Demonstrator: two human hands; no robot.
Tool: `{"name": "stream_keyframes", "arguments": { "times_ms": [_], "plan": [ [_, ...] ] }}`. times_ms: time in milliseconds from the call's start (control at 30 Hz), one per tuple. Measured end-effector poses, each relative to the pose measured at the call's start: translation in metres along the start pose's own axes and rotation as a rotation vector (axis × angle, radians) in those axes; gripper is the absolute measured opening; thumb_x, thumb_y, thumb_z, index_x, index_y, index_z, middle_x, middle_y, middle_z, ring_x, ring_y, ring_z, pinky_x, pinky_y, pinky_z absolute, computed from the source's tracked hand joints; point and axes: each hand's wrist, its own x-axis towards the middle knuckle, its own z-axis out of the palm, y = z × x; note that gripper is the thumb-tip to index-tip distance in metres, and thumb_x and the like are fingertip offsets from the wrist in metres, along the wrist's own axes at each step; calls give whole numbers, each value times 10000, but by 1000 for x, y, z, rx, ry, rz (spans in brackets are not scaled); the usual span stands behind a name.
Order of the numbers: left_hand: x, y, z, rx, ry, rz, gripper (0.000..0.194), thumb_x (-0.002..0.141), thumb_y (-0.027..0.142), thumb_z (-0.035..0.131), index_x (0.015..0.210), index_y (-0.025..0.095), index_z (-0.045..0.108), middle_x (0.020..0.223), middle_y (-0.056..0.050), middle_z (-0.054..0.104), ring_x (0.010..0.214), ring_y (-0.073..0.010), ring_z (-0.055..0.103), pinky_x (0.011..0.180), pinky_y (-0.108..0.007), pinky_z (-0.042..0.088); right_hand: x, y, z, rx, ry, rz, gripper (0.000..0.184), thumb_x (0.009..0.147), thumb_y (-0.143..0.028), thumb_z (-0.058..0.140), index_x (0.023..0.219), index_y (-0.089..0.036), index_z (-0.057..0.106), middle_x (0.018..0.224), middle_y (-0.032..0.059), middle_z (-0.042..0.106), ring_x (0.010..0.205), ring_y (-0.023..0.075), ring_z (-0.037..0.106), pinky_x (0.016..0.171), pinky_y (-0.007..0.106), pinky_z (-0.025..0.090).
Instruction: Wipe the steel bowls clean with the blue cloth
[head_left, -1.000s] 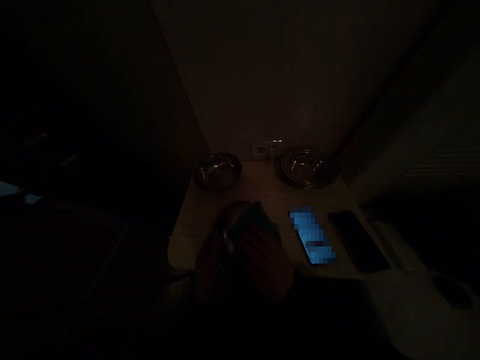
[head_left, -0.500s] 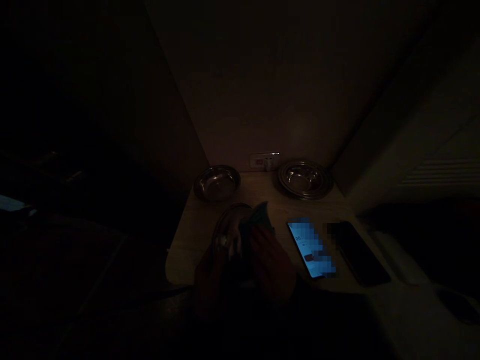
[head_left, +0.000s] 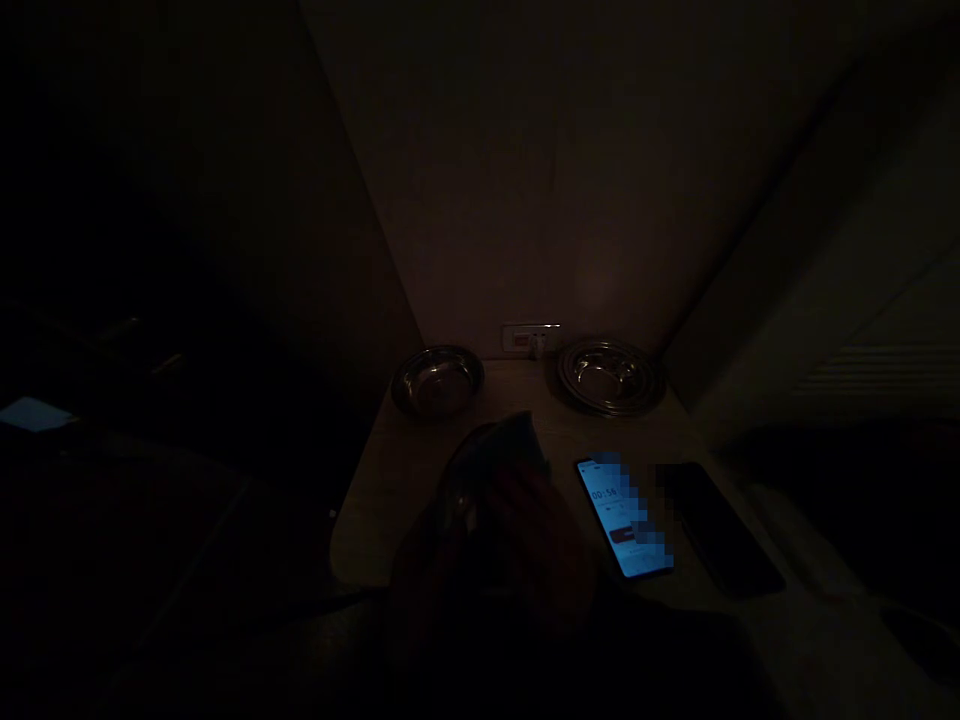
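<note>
Metal dish noted at the 8 o'clock side of the tabletop, mostly in shadow. Left hand grips its near edge; finger detail is too dark. Right hand lies over a teal cloth against the dish, fingers close together; pinch cannot be determined. Bowl at 11 o'clock, stacked plates between 1 and 2, lit phone at 4.

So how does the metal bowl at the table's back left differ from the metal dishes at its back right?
The bowl shows a single rim; the dishes show several rims, apparently stacked. The bowl spans less of the table, while the dishes spread wider. Both look like shiny metal, sit open side up and stand near the wall.
</note>
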Motion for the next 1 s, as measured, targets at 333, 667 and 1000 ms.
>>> {"name": "stream_keyframes", "arguments": {
  "times_ms": [333,667,1000],
  "plan": [
    [1,-5,-5,34,-63,-30,417,726,443,665,1019,148,701,992,-107,714,955,-293,650,816,-356,509,31,16,-7,29,-42,-89,357,924,-213,375,1202,-162,593,1223,80,636,1196,218,520,1027,439,405],
    [-4,11,5,-44,-136,42,328,892,353,527,1150,154,570,1152,-83,591,977,-193,598,832,-394,511,31,-8,-14,89,-39,-138,312,911,-248,429,1139,-182,631,1193,58,654,1161,243,514,965,463,414],
    [-6,31,9,-65,-160,30,355,868,392,547,1161,203,618,1243,-92,602,1136,-232,560,983,-406,436,33,12,-25,56,-4,17,251,894,-240,529,1120,-203,631,1069,84,666,1025,241,552,839,417,487]
  ]
}}
